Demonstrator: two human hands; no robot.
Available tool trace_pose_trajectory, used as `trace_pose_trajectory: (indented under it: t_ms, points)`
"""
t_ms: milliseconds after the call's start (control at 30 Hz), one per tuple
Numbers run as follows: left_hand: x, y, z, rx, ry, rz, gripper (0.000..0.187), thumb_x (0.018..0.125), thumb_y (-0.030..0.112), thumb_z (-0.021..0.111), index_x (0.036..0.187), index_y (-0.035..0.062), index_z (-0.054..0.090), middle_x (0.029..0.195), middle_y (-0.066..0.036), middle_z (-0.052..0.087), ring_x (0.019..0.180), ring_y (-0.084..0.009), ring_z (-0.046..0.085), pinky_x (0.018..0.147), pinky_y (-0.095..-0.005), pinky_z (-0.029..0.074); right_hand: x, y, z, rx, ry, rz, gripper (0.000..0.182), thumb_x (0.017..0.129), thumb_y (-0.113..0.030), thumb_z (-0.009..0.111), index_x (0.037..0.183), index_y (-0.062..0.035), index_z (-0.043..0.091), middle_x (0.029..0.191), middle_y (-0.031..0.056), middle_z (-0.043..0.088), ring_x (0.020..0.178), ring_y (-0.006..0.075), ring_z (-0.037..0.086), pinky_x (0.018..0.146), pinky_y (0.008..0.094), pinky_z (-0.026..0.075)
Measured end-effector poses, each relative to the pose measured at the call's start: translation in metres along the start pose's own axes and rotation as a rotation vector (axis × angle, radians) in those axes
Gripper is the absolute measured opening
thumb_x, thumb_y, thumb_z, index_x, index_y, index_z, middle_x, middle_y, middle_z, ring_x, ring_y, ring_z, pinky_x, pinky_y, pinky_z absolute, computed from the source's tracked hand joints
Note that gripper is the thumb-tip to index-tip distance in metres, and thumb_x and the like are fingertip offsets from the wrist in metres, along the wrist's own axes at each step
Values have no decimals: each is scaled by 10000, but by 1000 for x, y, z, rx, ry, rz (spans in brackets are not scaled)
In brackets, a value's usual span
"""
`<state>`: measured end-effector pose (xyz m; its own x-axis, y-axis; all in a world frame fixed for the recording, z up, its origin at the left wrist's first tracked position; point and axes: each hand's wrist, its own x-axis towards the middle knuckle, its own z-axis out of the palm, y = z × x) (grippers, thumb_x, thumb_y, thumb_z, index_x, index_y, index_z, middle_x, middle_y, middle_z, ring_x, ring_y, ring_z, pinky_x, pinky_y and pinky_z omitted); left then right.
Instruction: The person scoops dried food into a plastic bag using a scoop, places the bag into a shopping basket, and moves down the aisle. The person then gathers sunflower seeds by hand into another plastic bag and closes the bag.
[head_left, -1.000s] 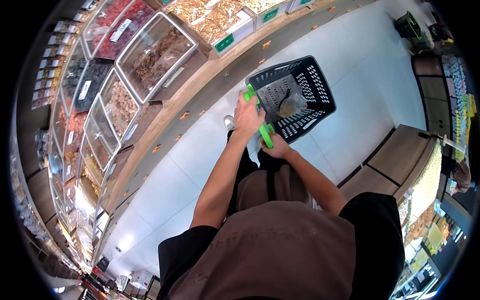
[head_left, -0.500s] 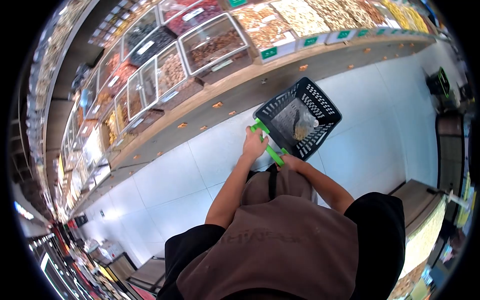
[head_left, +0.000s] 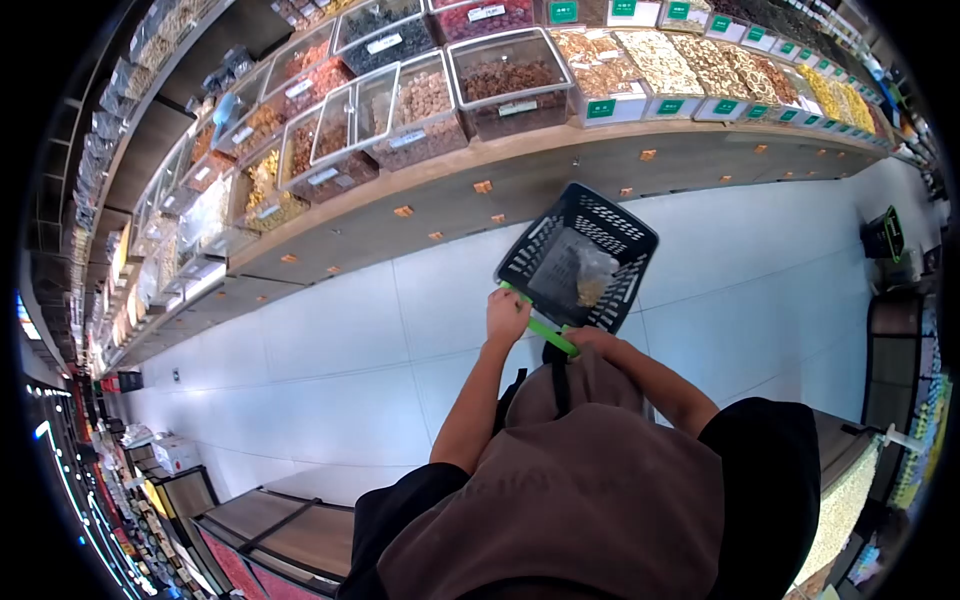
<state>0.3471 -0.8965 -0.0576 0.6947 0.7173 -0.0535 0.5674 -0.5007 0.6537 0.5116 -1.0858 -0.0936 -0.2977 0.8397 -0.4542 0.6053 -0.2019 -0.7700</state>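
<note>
A dark perforated shopping basket (head_left: 540, 245) is in front of my body, above the pale tiled floor. In it lies a clear plastic bag (head_left: 592, 270) with something light brown at its bottom. My left hand (head_left: 508, 314) is closed round the left end of the basket's green handle (head_left: 545, 334). My right hand (head_left: 590, 340) is closed at the handle's other end, close to my brown apron (head_left: 590, 490); its fingers are partly hidden.
A long wooden counter (head_left: 440, 215) curves across the front, bearing clear bins (head_left: 510, 112) of dried goods and nuts. Another black basket (head_left: 880, 235) stands far right. Low wooden units stand behind me at left (head_left: 275, 530) and right.
The view has turned, and the counter sits lower and further right in it. The basket and both hands appear slightly lower and to the left. Both hands still hold the handle.
</note>
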Motion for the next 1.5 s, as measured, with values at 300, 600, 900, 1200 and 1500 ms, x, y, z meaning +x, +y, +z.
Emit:
trace_pose_trajectory:
  t_ms: [300,600,900,1200,1500]
  points:
    - [-171,-20,-19,-67,-10,-216,258,860,258,640,729,36,646,816,-201,660,867,-420,622,722,-552,505,-40,-23,102,-317,328,-193,309,746,-132,684,1043,-53,652,1179,145,627,1138,364,575,907,459,482]
    - [-278,-42,-61,-96,114,-410,283,910,234,596,770,-5,655,783,-239,647,845,-448,589,734,-546,469,1,-87,95,-435,-179,-287,230,889,-178,510,1030,-138,688,1068,38,674,1106,252,577,876,421,456]
    - [-300,-53,-66,-252,83,-618,352,953,244,545,803,-44,678,786,-276,655,834,-456,604,802,-538,451,52,-118,62,-411,-192,-330,150,821,-207,593,902,-121,686,978,65,663,1082,262,591,890,440,432]
    - [-172,-83,-67,-434,-70,-510,547,1029,340,444,697,-49,637,633,-215,637,629,-380,649,637,-517,487,129,-104,-58,-128,-50,-261,160,772,-73,678,927,-62,717,1060,128,693,1058,326,634,910,432,498]
    - [-96,-144,-118,-352,-79,-574,551,1050,373,367,838,-41,663,726,-230,685,757,-415,692,760,-500,538,269,-98,-99,-49,40,-322,193,779,-29,683,967,-49,719,1037,157,706,1031,335,657,898,423,515]
